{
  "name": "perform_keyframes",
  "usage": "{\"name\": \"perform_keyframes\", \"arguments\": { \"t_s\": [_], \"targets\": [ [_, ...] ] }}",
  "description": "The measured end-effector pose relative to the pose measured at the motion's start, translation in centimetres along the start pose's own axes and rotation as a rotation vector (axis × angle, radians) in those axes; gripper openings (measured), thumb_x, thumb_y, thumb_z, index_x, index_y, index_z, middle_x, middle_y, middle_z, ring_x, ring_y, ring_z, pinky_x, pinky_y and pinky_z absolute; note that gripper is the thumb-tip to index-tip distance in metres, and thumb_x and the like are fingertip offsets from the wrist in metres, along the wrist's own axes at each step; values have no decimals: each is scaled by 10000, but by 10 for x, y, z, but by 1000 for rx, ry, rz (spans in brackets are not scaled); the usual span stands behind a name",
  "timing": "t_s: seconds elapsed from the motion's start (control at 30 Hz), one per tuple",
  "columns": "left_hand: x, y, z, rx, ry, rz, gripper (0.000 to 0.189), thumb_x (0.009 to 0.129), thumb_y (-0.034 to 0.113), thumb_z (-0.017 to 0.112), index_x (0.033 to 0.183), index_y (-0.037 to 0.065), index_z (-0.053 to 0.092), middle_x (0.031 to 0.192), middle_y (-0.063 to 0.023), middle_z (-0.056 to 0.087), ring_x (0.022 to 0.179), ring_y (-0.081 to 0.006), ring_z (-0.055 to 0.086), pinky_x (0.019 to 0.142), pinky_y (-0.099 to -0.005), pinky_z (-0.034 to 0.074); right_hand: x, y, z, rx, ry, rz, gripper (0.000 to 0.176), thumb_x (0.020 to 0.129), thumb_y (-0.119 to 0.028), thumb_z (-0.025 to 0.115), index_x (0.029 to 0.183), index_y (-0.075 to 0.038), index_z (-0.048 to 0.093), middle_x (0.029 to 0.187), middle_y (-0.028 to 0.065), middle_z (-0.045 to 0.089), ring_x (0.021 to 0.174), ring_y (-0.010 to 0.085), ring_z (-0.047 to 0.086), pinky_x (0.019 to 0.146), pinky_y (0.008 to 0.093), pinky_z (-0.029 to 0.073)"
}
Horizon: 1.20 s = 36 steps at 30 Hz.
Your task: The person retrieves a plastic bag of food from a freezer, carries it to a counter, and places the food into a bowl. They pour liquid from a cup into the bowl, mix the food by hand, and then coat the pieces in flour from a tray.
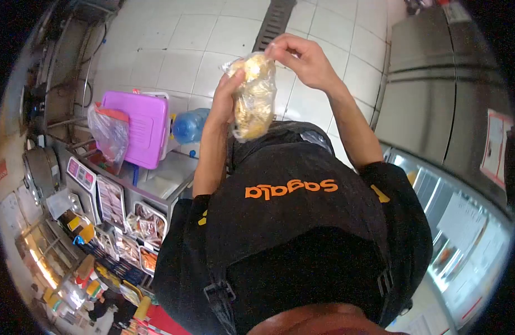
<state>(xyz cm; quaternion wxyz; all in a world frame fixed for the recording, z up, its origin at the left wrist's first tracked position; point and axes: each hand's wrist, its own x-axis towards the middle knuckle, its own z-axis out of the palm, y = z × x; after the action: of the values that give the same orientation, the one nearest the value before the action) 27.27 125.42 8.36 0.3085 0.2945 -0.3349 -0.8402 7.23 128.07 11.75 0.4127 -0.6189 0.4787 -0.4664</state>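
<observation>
A clear plastic bag (254,103) filled with pale yellow, lumpy pieces hangs upright in front of my chest; what exactly the pieces are I cannot make out. My left hand (228,92) is closed around its left side, the thumb lying across the front. At the bag's upper right corner, the fingers of my right hand (294,54) are bent together and pinch the plastic. Below the bag is the black apron (291,195) I wear, with orange lettering on it.
A purple plastic lid or bin (137,128) and a blue water jug (189,126) stand to the left. Trays of packed food (146,224) line a counter there. A steel refrigerator (419,84) and a glass-fronted cooler (453,223) are on the right. The white-tiled floor (185,39) has a drain grate (274,23).
</observation>
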Motion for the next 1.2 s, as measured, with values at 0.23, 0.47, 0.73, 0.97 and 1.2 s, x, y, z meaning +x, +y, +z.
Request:
{"name": "perform_keyframes", "arguments": {
  "t_s": [0.23, 0.47, 0.73, 0.97, 1.2],
  "targets": [
    [157, 85, -58, -462, -45, 17, 520, 878, 440, 354, 1154, 13, 460, 1020, -154, 566, 836, -260, 593, 705, -372, 506, 157, 63, -39, 772, 20, -58, 209, 911, -272, 415, 841, -79, 451, 769, 38, 499, 849, 215, 520, 821, 336, 389],
    [293, 161, -104, -802, -392, -75, 623, 853, 534, 303, 1215, 38, 412, 1053, -228, 535, 853, -347, 585, 685, -449, 513, 317, 96, -78, 1309, -100, 107, 217, 892, -280, 443, 751, -122, 396, 600, -45, 324, 564, 89, 330, 492, 219, 286],
    [425, 194, -196, -446, -90, -374, 765, 800, 675, 275, 1226, 57, 421, 1121, -141, 533, 1009, -252, 543, 843, -400, 459, 494, 144, -85, 1461, -176, 288, 268, 910, -317, 402, 718, -132, 378, 557, -45, 290, 480, 84, 282, 415, 219, 254],
    [537, 301, -275, 77, -251, -48, 619, 826, 434, 511, 1263, 36, 327, 1204, -106, 463, 1118, -232, 458, 956, -384, 369, 690, 164, -93, 1453, -392, 335, 262, 901, -335, 419, 745, -126, 387, 560, -43, 273, 480, 82, 267, 415, 223, 237],
    [626, 410, -343, -296, 202, 111, 605, 812, 442, 511, 1239, 36, 367, 1156, -131, 500, 1020, -253, 526, 884, -385, 436, 882, 154, -67, 1347, -778, 367, 282, 924, -340, 370, 753, -116, 374, 550, -44, 260, 474, 66, 239, 397, 200, 203]
  ]
}}
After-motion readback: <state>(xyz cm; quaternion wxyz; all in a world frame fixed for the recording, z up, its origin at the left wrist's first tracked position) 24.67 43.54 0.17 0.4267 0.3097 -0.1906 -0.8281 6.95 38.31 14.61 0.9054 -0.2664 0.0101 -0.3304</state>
